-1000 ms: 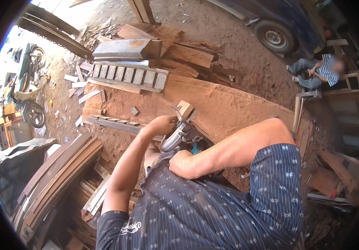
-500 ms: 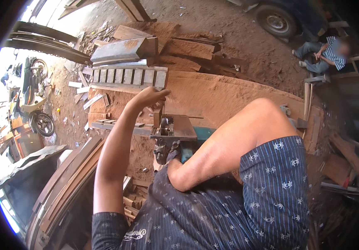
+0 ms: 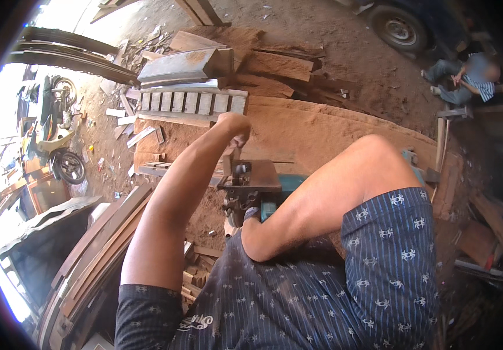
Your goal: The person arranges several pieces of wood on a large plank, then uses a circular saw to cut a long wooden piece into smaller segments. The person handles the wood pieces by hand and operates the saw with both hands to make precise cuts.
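A teal power tool (image 3: 291, 185) with a flat brown-grey metal plate (image 3: 263, 174) on top stands in front of me. My left hand (image 3: 235, 126) reaches over its left end, wrist bent and fingers curled downward. Under those fingers is a small upright brown wooden piece (image 3: 228, 162), blurred and partly covered, which the hand appears to grip. My right arm is raised at the elbow and folds back toward my body. My right hand (image 3: 251, 214) is against the near side of the tool, below the plate, shaded and with its fingers hidden.
A sawdust-covered board (image 3: 321, 125) lies behind the tool, beside a slatted wooden frame (image 3: 196, 102) and stacked beams (image 3: 181, 65). Long planks (image 3: 97, 256) lean at my left. A motorcycle (image 3: 65, 151) stands far left. A person (image 3: 467, 79) sits far right, near a vehicle wheel (image 3: 400, 32).
The scene has shifted slightly right in view. My left hand has turned, its fingers now pointing more downward over the wooden piece. The seated person has bent forward.
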{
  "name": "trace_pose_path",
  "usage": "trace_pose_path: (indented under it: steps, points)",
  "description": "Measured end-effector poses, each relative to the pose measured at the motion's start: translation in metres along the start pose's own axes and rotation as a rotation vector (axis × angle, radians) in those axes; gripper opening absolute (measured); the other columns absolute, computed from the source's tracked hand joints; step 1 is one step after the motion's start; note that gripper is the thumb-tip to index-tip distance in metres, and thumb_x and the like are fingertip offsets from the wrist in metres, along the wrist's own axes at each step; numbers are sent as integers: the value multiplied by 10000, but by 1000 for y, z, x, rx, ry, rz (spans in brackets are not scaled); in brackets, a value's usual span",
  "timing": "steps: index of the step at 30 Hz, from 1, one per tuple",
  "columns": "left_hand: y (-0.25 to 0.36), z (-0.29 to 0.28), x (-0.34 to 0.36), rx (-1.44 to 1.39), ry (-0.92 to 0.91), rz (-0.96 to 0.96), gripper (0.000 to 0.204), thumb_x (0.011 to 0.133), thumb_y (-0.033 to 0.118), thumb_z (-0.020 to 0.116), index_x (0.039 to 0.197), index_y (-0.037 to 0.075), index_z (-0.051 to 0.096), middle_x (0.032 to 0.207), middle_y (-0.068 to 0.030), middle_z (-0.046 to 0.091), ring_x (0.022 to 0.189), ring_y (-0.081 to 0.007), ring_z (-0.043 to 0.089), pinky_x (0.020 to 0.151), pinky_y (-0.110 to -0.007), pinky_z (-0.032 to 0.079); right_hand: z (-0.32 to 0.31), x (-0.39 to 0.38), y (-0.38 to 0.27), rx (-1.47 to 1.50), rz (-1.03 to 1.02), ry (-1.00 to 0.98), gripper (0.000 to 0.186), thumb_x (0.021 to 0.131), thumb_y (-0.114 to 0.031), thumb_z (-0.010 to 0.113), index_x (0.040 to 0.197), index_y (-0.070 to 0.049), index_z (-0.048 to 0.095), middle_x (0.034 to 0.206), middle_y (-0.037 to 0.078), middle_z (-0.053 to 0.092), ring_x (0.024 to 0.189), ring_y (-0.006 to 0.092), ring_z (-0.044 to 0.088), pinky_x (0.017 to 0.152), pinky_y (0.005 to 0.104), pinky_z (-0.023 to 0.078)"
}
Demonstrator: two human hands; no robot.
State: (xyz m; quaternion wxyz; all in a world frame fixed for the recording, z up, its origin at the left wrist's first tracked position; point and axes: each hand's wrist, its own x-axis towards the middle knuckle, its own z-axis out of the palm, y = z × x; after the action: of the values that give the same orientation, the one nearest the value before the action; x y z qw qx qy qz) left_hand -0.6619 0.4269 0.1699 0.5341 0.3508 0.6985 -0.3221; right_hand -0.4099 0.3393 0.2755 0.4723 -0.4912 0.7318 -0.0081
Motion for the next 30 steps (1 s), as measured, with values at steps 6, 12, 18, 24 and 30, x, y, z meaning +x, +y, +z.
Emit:
trace_pose_path:
  steps: [6,12,18,24,30]
  points:
    - [-53,-70,-85,-605,661,-76,194,643,169,843,787,52,789,776,-102,751,645,-212,733,620,-340,601,9,-3,17,-65,5,-105,269,907,-205,642,1124,-141,787,1184,86,745,1067,282,724,752,471,606]
    - [-163,7,-83,-676,313,-282,413,584,189,871,939,6,766,935,-184,749,766,-281,738,648,-399,614,26,-64,44,173,148,243,239,880,-158,603,997,-41,776,974,160,765,880,332,756,658,435,608]
    - [-252,174,-1,-1351,688,-428,468,892,420,707,1124,14,706,959,-175,740,754,-280,739,636,-394,601,44,-111,48,494,260,454,414,920,-250,589,1292,-69,605,832,190,723,763,382,725,638,507,581]
    - [-311,238,23,-1441,1468,-1115,692,938,441,634,1446,1,469,1230,-252,671,1154,-401,641,1038,-451,467,24,-181,41,708,528,389,452,934,-389,606,1310,-138,602,883,233,713,872,428,702,761,515,573]
    - [-249,220,106,-1146,900,-435,594,909,430,715,1335,44,568,1357,-223,590,1253,-360,586,1036,-436,494,57,-199,58,689,907,386,495,900,-365,677,1328,-130,598,929,242,714,890,431,700,814,504,567]
